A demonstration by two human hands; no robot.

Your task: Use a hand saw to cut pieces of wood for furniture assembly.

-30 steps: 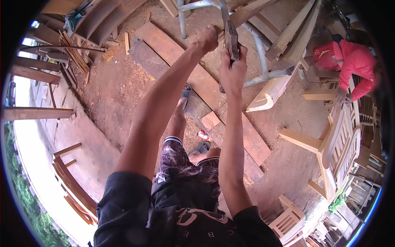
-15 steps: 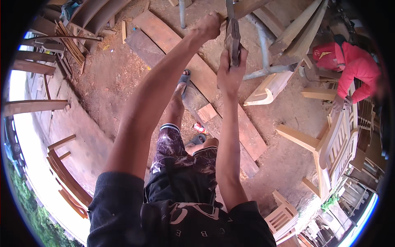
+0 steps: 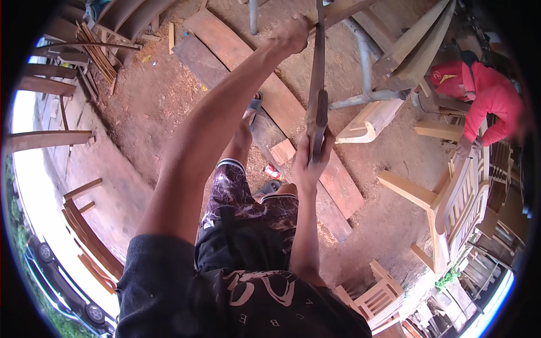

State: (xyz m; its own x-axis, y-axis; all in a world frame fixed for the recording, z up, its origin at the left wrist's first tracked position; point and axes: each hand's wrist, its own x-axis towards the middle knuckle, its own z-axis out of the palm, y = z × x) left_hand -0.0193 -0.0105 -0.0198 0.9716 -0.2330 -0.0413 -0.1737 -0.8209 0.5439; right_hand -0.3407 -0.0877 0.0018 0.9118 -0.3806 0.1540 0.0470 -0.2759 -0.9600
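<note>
My right hand (image 3: 310, 160) is wrapped round the handle of a handsaw (image 3: 319, 73), whose long narrow blade is seen nearly edge-on and runs up past the top of the view. Beside the blade, my left hand (image 3: 292, 36) closes on the end of a wooden piece (image 3: 345, 11) near the top edge. The blade crosses this piece just right of my left fingers. Whether its teeth are in a cut cannot be made out.
Long boards (image 3: 270, 96) lie on the dusty floor under my feet. Metal pipe legs (image 3: 363, 62) and stacked beams (image 3: 420, 50) stand to the right. A person in red (image 3: 487, 101) works at a slatted wooden bench (image 3: 465, 194). Curved wooden parts (image 3: 93, 236) are at left.
My right hand has drawn the saw back toward my body, so more of the blade shows. My left hand stays almost in place on the wooden piece.
</note>
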